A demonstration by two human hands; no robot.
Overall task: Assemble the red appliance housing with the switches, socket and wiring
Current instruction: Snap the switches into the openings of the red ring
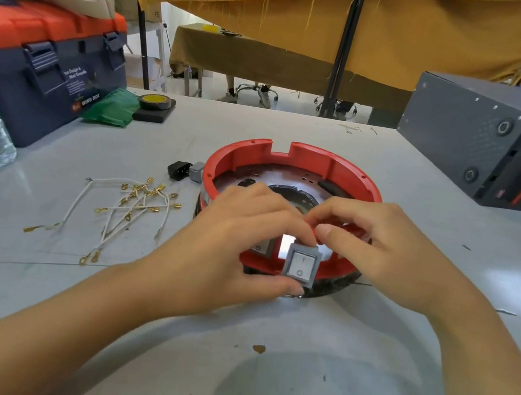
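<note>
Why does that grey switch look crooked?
The grey rocker switch sits tilted at the red housing front wall, not flush in its opening yet; the left hand pinches it. Nothing looks broken.

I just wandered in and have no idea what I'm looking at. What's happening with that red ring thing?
A person is fitting a grey rocker switch into the near wall of a round red housing on the table. The left hand pinches the switch at an opening in the wall, and the right hand grips the housing's rim just above it. Loose white wires and a black socket lie to the left, not yet fitted.
</note>
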